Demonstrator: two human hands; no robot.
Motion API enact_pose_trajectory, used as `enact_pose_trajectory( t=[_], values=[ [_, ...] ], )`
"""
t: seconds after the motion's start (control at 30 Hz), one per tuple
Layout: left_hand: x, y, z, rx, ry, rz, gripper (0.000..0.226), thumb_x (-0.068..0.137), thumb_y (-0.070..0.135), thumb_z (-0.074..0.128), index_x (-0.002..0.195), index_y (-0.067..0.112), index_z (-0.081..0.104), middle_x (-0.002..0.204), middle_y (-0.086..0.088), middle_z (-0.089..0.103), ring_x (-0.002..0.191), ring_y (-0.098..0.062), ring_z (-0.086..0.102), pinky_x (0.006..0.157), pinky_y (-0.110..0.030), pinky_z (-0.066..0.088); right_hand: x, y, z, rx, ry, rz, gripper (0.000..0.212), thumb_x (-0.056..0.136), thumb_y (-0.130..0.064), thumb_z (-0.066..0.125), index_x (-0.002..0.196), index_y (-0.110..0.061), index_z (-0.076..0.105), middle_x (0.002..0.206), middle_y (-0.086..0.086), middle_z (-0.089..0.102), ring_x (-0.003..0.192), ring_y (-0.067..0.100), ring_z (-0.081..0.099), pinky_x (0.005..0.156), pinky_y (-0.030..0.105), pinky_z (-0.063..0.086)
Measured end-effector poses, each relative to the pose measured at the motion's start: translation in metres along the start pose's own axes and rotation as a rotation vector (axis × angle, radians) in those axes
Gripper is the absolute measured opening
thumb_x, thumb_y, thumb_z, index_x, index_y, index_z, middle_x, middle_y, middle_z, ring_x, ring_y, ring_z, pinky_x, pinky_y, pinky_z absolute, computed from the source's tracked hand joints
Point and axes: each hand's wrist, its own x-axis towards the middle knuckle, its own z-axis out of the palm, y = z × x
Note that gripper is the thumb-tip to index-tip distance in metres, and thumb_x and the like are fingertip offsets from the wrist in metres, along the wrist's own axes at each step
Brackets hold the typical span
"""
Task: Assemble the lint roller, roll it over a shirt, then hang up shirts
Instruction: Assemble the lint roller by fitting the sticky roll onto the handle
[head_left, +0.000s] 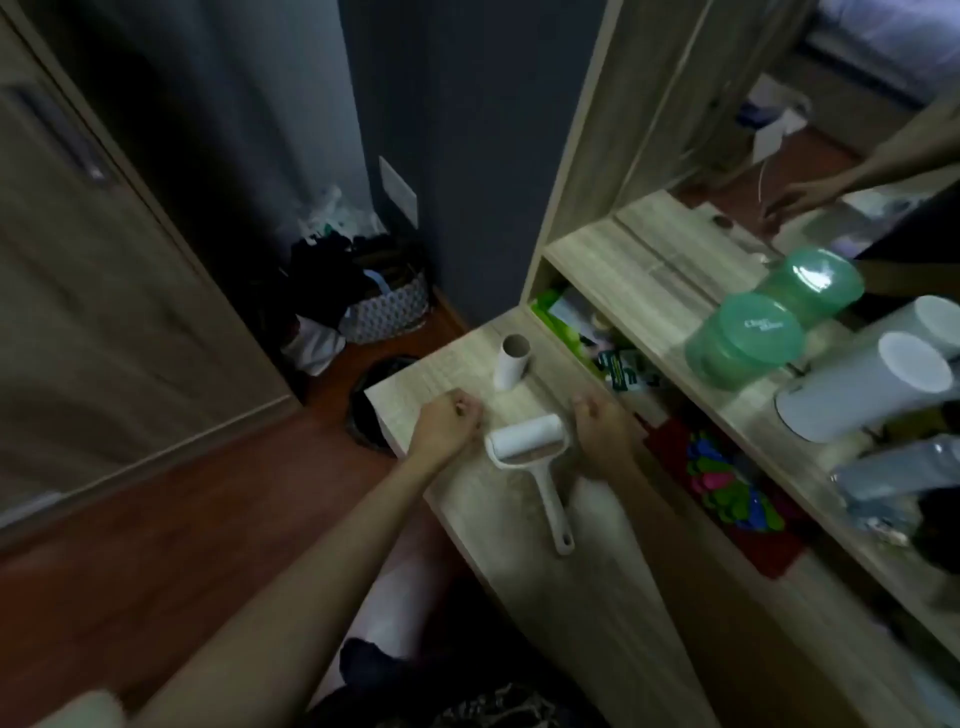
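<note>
— Roller (527, 441) on the tabletop (519, 525), between them?
— Yes. Both left grip (449, 421) and right grip (602, 431) are curled closed, holding nothing. Looks light, stiff plastic; I'd take the handle (551, 499), avoiding the sticky part.

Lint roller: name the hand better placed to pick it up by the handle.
Probably right. The lint roller lies between both hands, but its handle lies nearer the right hand than the left hand.
</note>
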Motion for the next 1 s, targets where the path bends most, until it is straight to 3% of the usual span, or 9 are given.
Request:
enact_pose_trajectory(
  t=[0.1, 0.17, 0.23, 0.37, 0.5, 0.6, 0.73, 0.87, 1.0],
  values=[
    [-0.002, -0.009, 0.017, 0.099, -0.089, -0.136, 0.025, 0.094, 0.026, 0.047, 0.099, 0.007, 0.063, 0.09, -0.013, 0.069, 0.082, -0.032, 0.067, 0.074, -0.037, 0.057, 0.0, 0.02, 0.008, -0.001, -0.066, 0.059, 0.032, 0.1, -0.014, 0.039, 0.094, 0.007, 0.063, 0.095, 0.026, 0.064, 0.091, 0.034, 0.061, 0.066, 0.027, 0.031],
    [-0.005, -0.012, 0.025, 0.044, -0.17, -0.193, 0.026, 0.096, 0.029, 0.046, 0.093, 0.008, 0.062, 0.08, -0.012, 0.069, 0.074, -0.032, 0.069, 0.058, -0.024, 0.054, -0.002, 0.025, 0.013, 0.003, -0.117, 0.057, 0.031, 0.1, -0.012, 0.039, 0.099, 0.006, 0.064, 0.099, 0.025, 0.065, 0.094, 0.031, 0.061, 0.067, 0.024, 0.032],
    [-0.004, -0.011, 0.03, -0.062, -0.199, -0.248, 0.026, 0.098, 0.029, 0.049, 0.085, 0.009, 0.059, 0.071, -0.011, 0.067, 0.067, -0.031, 0.07, 0.051, -0.022, 0.051, -0.001, 0.025, 0.015, 0.01, -0.132, 0.033, 0.031, 0.1, -0.013, 0.04, 0.105, 0.005, 0.064, 0.105, 0.023, 0.066, 0.097, 0.029, 0.061, 0.07, 0.022, 0.034],
    [0.0, -0.011, 0.033, -0.116, -0.177, -0.236, 0.019, 0.098, 0.022, 0.052, 0.097, 0.005, 0.061, 0.075, -0.008, 0.064, 0.043, -0.003, 0.06, 0.041, -0.012, 0.044, 0.003, 0.026, 0.017, 0.086, -0.159, 0.066, 0.033, 0.1, -0.017, 0.041, 0.11, 0.005, 0.063, 0.107, 0.024, 0.066, 0.1, 0.032, 0.062, 0.08, 0.032, 0.045],
    [0.005, -0.021, 0.024, -0.237, -0.223, -0.302, 0.027, 0.093, 0.021, 0.061, 0.112, 0.001, 0.062, 0.105, -0.021, 0.067, 0.066, -0.017, 0.066, 0.061, -0.023, 0.055, 0.003, 0.019, 0.013, 0.178, -0.176, 0.054, 0.03, 0.098, -0.019, 0.047, 0.112, 0.001, 0.064, 0.104, 0.019, 0.067, 0.091, 0.023, 0.061, 0.076, 0.027, 0.045],
    [0.008, -0.028, 0.009, -0.189, -0.23, -0.251, 0.038, 0.086, 0.027, 0.071, 0.116, 0.007, 0.061, 0.111, -0.015, 0.067, 0.085, -0.023, 0.068, 0.076, -0.032, 0.056, 0.004, 0.01, 0.01, 0.256, -0.244, 0.004, 0.025, 0.095, -0.02, 0.053, 0.113, -0.005, 0.064, 0.104, 0.018, 0.068, 0.087, 0.021, 0.066, 0.077, 0.034, 0.056],
    [0.004, -0.026, -0.013, -0.23, -0.335, -0.178, 0.042, 0.084, 0.018, 0.074, 0.121, 0.01, 0.058, 0.115, -0.014, 0.06, 0.085, -0.015, 0.066, 0.062, -0.018, 0.056, 0.001, -0.007, 0.011, 0.4, -0.351, -0.024, 0.028, 0.093, -0.011, 0.057, 0.119, -0.003, 0.06, 0.112, 0.015, 0.063, 0.092, 0.019, 0.064, 0.067, 0.019, 0.056],
    [0.003, -0.029, -0.028, -0.232, -0.369, -0.071, 0.046, 0.08, 0.013, 0.077, 0.123, 0.014, 0.06, 0.117, -0.012, 0.061, 0.091, -0.016, 0.066, 0.07, -0.022, 0.057, -0.003, -0.024, 0.007, 0.426, -0.425, -0.062, 0.027, 0.091, -0.01, 0.06, 0.118, -0.005, 0.061, 0.112, 0.011, 0.063, 0.096, 0.018, 0.065, 0.075, 0.022, 0.057],
    [0.003, -0.035, -0.039, -0.168, -0.289, 0.053, 0.044, 0.077, 0.016, 0.08, 0.118, 0.018, 0.065, 0.119, -0.006, 0.065, 0.107, -0.018, 0.062, 0.079, -0.023, 0.054, -0.002, -0.032, 0.005, 0.428, -0.472, -0.076, 0.031, 0.088, -0.013, 0.065, 0.117, -0.004, 0.062, 0.111, 0.013, 0.066, 0.093, 0.016, 0.068, 0.078, 0.028, 0.058]
  ],
)
